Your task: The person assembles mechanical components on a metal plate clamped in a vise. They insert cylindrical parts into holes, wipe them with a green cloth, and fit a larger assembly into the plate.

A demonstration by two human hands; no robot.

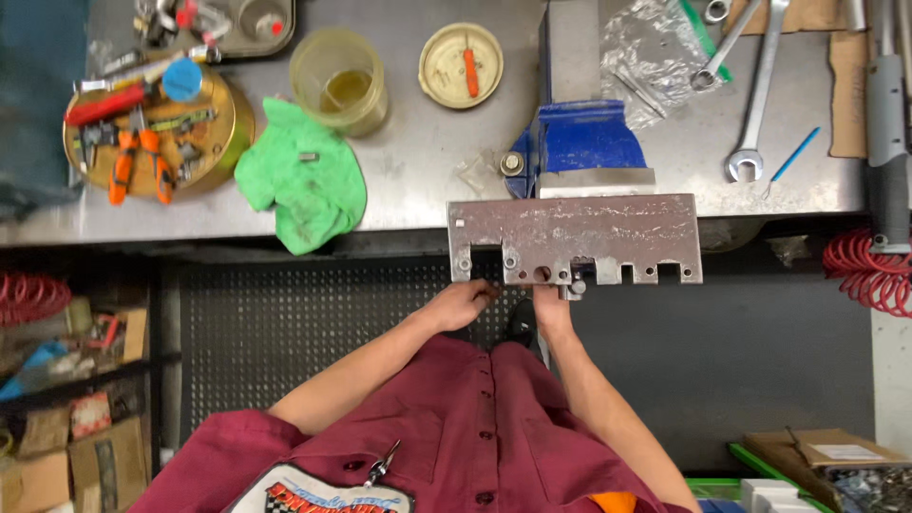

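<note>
A notched grey metal plate (575, 236) with several holes is clamped flat in a blue bench vise (578, 138) at the workbench's front edge. My left hand (463, 302) reaches under the plate's left part, fingers curled near a hole; what it holds is hidden. My right hand (550, 306) is under the plate's lower edge by a small bolt or nut (576, 286), its fingertips hidden by the plate.
On the steel bench (418, 152): a green rag (302, 179), a yellowish plastic cup (339, 80), a lid with an orange piece (462, 65), a round tin of pliers and tools (152, 128), wrenches (755, 90), a plastic bag (651, 52). Red coiled hose (869, 271) hangs at right.
</note>
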